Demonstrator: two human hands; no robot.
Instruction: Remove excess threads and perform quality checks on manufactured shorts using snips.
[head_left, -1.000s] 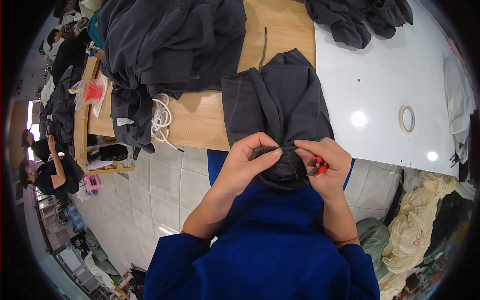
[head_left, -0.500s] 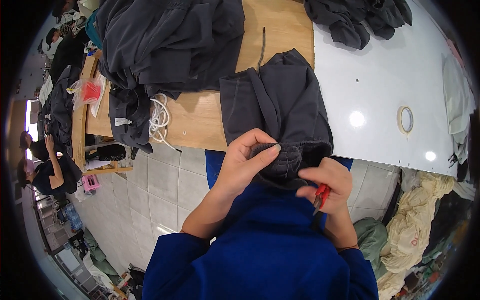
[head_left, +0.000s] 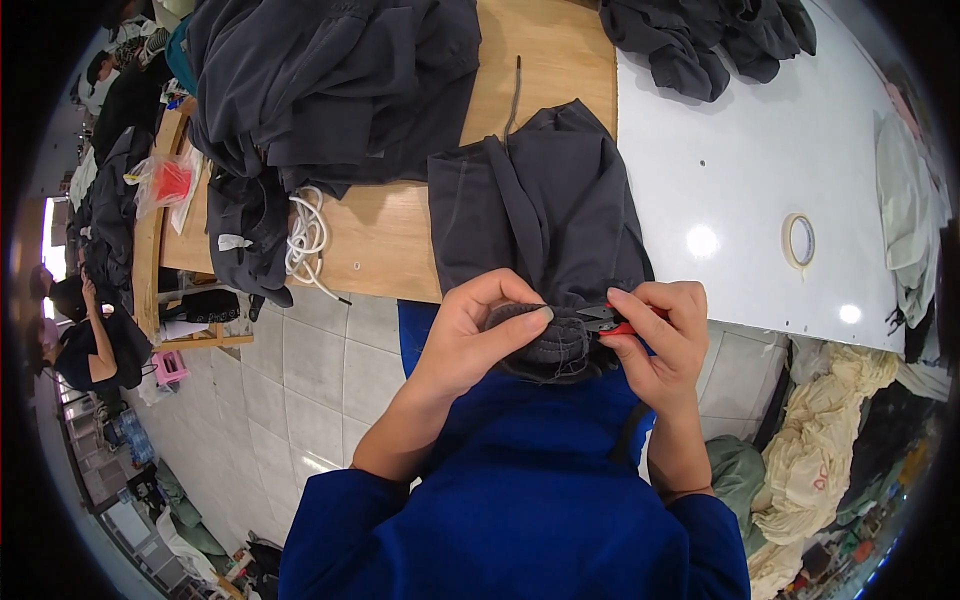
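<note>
A dark grey garment (head_left: 560, 200) lies over the table's front edge, and its gathered elastic waistband hangs toward me. With thumb and fingers, my left hand (head_left: 475, 340) pinches that waistband at its left side. Loose threads (head_left: 565, 360) show on the bunched band. My right hand (head_left: 665, 340) is closed on small red-handled thread snips (head_left: 612, 322). Their dark blades point left and lie against the right part of the band. Whether a thread is between the blades I cannot tell.
A big heap of dark grey garments (head_left: 330, 90) covers the table's left side. Beside it lie a coiled white cord (head_left: 306, 235) and a red item in clear plastic (head_left: 172, 182). A tape roll (head_left: 798, 240) rests on the white tabletop (head_left: 690, 190). Cream fabric (head_left: 825, 450) is piled at right.
My right hand has turned and risen to the waistband. The snips, pointing down before, now point left at the band. My left hand keeps its pinch.
</note>
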